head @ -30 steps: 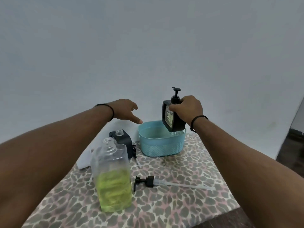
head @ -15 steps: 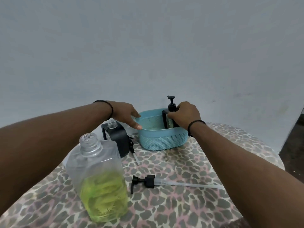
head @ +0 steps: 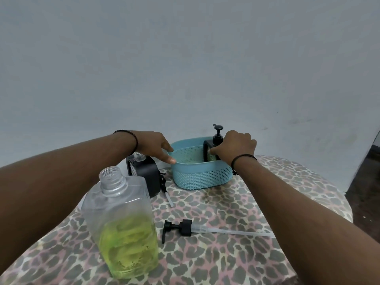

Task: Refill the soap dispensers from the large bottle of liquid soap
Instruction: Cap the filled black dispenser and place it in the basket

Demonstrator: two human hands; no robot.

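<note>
A large clear bottle [head: 123,227] with green liquid soap in its lower half stands uncapped at the near left. Its black pump with a long clear tube [head: 186,227] lies on the table beside it. A black dispenser [head: 213,144] with its pump on stands inside the blue basket [head: 200,175], and my right hand [head: 234,146] grips its top. My left hand [head: 156,147] rests with straight fingers on the basket's left rim. A second black dispenser [head: 147,171] stands uncapped left of the basket, its small pump [head: 166,192] lying beside it.
The round table [head: 236,212] carries a leopard-print cloth and stands against a plain grey wall. Its right edge drops off toward a dark floor [head: 364,182].
My right hand lowered the black dispenser from above the basket down into it. My left hand came down onto the basket's rim. The view has shifted closer to the table.
</note>
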